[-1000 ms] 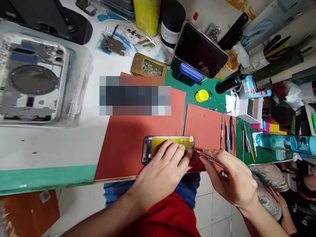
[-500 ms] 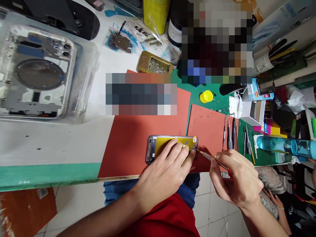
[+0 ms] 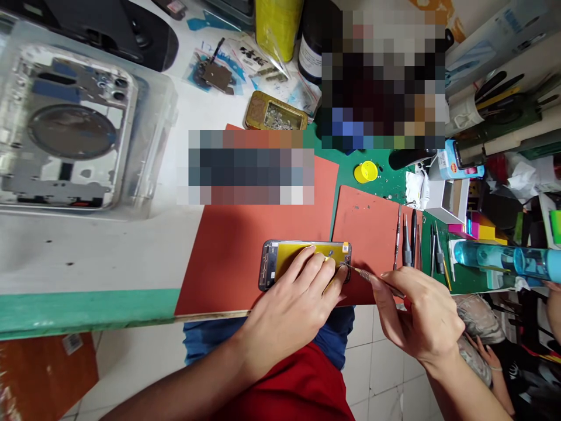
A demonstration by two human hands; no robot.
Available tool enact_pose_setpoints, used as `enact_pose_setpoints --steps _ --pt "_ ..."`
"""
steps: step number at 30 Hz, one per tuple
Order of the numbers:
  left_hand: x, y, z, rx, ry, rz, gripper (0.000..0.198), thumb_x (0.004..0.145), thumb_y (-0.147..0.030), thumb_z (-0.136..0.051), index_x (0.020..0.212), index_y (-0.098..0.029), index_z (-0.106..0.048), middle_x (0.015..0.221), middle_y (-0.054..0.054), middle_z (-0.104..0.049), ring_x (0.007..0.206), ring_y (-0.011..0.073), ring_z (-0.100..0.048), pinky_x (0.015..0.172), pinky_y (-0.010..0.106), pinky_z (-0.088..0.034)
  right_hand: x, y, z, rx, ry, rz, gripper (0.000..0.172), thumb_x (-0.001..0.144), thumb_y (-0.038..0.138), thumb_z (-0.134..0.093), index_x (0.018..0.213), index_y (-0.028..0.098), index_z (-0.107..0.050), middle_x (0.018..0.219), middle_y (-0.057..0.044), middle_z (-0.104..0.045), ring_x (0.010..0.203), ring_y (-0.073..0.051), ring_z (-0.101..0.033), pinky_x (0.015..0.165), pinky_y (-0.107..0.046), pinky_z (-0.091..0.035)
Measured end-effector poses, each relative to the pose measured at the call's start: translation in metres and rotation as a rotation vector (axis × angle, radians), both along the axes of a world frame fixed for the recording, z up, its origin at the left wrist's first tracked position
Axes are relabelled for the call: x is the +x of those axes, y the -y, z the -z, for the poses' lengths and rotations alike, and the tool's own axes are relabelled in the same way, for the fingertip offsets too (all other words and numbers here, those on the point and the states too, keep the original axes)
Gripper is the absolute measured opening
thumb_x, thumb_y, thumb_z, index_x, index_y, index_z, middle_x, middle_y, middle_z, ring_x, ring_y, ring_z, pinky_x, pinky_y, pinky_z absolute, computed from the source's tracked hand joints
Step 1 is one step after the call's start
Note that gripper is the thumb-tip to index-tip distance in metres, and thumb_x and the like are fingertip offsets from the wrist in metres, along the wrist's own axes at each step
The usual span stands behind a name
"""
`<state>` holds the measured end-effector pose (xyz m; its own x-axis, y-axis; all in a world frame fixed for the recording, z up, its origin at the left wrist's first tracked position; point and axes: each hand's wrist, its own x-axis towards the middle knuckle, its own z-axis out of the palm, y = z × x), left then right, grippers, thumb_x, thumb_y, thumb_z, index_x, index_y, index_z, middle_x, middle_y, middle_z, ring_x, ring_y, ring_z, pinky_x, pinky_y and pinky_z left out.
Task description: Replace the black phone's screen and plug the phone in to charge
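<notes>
A phone screen (image 3: pixel 284 254) lies back side up near the front edge of the table, its rear a yellow sheet with dark ends. Across its right half rests my left hand (image 3: pixel 302 286), closed over the panel with the fingers bent, covering part of it. Close to the screen's right end, the index fingertip sits beside a small dark strip of parts. My right hand (image 3: pixel 421 310) pinches a thin metal pick (image 3: pixel 366 274) with a ridged grip. The tip of the pick meets the screen's right end; whether it touches a part there is too small to tell.
Under the screen are two red mats (image 3: pixel 245 234). To the right stand tweezers (image 3: pixel 407 245) and other slim tools, then a blue bottle (image 3: pixel 486 256). Behind are a yellow cap (image 3: pixel 366 172), a gold tin (image 3: pixel 276 112) and a plastic case (image 3: pixel 151 134). Another person's hand (image 3: pixel 486 354) shows at far right.
My right hand and the pick have shifted very slightly, with the pick's tip still at the screen's right end. My left hand and the screen look the same.
</notes>
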<state>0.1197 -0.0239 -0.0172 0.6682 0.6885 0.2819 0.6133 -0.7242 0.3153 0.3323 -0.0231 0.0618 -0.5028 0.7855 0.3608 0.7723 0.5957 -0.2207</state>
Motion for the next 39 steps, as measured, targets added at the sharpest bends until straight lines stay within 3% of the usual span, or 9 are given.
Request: enact_pose_setpoints --steps 8,23,39 --pt "0.0001 0.0002 0.0 -0.001 -0.008 0.003 0.046 0.101 -0.022 -0.063 0.145 -0.01 -0.065 0.132 0.014 -0.068 0.128 0.0322 -0.058 0.127 0.05 -0.036 -0.0009 0.0001 0.0022 -0.013 -0.007 -0.021 0.025 0.091 0.0 -0.074 0.112 0.007 -0.064 0.075 -0.005 -0.067 0.064 -0.016 -0.056 0.056 -0.033 -0.048" --pt "0.0009 0.0005 -0.0001 0.004 -0.022 -0.001 0.046 0.1 -0.021 -0.064 0.144 -0.009 -0.065 0.13 0.015 -0.067 0.127 0.0319 -0.059 0.126 0.05 -0.037 -0.0013 -0.0019 0.0028 0.0 0.01 0.001 0.019 0.093 0.002 -0.073 0.106 0.012 -0.063 0.074 -0.003 -0.069 0.063 -0.016 -0.061 0.058 -0.032 -0.052" --pt "0.0016 0.0013 0.0002 0.003 -0.005 -0.006 0.044 0.101 -0.026 -0.067 0.142 -0.011 -0.067 0.129 0.014 -0.069 0.128 0.0315 -0.059 0.126 0.049 -0.039 -0.0034 -0.0026 0.0009 0.022 0.048 0.023 0.02 0.094 0.002 -0.076 0.103 0.014 -0.063 0.073 0.0 -0.067 0.06 -0.013 -0.056 0.056 -0.03 -0.048"
